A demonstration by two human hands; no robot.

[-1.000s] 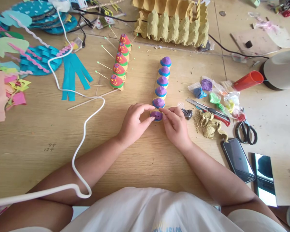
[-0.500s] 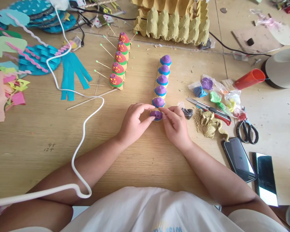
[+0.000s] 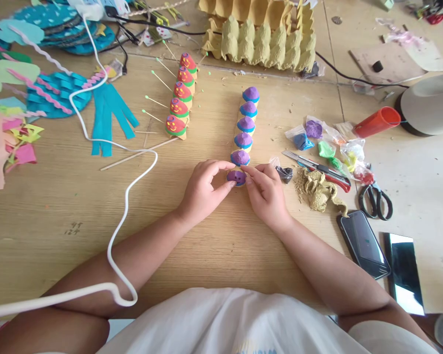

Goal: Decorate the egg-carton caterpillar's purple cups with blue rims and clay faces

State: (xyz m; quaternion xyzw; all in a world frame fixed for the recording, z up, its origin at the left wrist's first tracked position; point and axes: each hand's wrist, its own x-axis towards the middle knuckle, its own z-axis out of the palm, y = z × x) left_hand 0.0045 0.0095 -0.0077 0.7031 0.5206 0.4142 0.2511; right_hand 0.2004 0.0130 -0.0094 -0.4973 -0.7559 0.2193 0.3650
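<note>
A strip of egg-carton cups, an egg-carton caterpillar (image 3: pixel 242 141), runs away from me, each cup covered in purple clay with a blue band. Its nearest cup (image 3: pixel 237 177) has small dark marks like a face and is turned towards me. My left hand (image 3: pixel 205 191) curves around the left side of this cup, thumb at its front and fingertips behind. On the right, the fingers of my right hand (image 3: pixel 268 194) are pinched together at the cup's upper edge. Whatever small thing they may hold is hidden. Beside that hand lies a bag of black clay (image 3: pixel 285 174).
A red and green egg-carton caterpillar (image 3: pixel 180 98) with stick feelers stands left of centre. Egg trays (image 3: pixel 266 42) lie behind. To the right are clay bags (image 3: pixel 313 129), a utility knife (image 3: pixel 319 169), scissors (image 3: pixel 375 200) and a phone (image 3: pixel 363 243). A white cable (image 3: pixel 127 196) crosses the left.
The whole view has shifted slightly. Both hands stay at the nearest cup, with the right fingertips moved only a little against it.
</note>
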